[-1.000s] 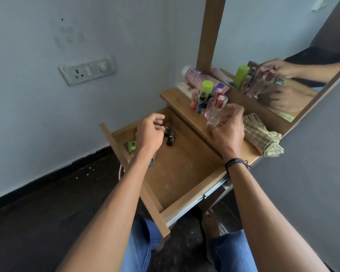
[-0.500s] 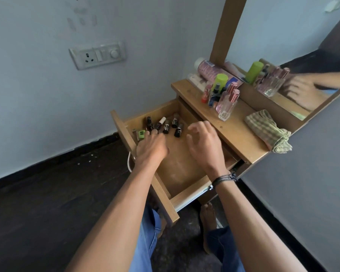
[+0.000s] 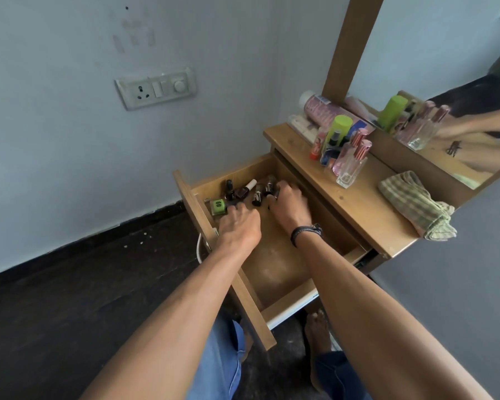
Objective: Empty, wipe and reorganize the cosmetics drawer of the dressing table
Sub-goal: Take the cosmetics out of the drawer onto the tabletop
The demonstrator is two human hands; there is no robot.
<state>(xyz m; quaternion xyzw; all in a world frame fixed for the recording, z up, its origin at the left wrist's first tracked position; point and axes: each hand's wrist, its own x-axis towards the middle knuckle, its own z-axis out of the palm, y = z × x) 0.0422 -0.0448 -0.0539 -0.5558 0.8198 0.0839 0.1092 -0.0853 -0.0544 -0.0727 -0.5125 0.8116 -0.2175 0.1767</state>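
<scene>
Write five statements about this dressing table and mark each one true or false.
1. The drawer is pulled open. True.
2. The left hand and the right hand are both inside the drawer, by the small bottles. True.
3. The checked cloth lies in the drawer. False: it lies on the tabletop.
4. The green-capped bottle lies flat. False: it stands upright on the tabletop.
5. A green nail polish sits in the drawer near the left hand. True.
</scene>
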